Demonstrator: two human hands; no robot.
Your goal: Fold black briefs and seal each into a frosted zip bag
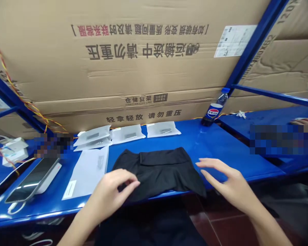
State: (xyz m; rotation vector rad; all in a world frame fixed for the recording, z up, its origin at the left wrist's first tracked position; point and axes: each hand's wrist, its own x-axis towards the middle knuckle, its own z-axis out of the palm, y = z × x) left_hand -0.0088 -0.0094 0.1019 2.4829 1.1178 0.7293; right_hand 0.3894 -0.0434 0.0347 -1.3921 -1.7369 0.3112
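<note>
A black garment point(164, 171) lies on the blue table at the front edge, its upper part folded over in a flap. Over its left side is my left hand point(115, 191), fingers curled with thumb and index tips close together; whether cloth is between them cannot be made out. My right hand point(226, 181) is just off the garment's right edge, thumb and fingers apart, holding nothing. Left of the garment lies a flat white plastic bag point(86, 174). Behind it sit several small frosted packets point(128, 133) with dark labels.
A phone point(32, 181) rests on a white box at the left. A cola bottle point(215, 107) stands at the back right by a blue frame post. Cardboard point(143, 78) backs the blue table point(236, 153). Another person's hand point(306, 123) shows at the far right.
</note>
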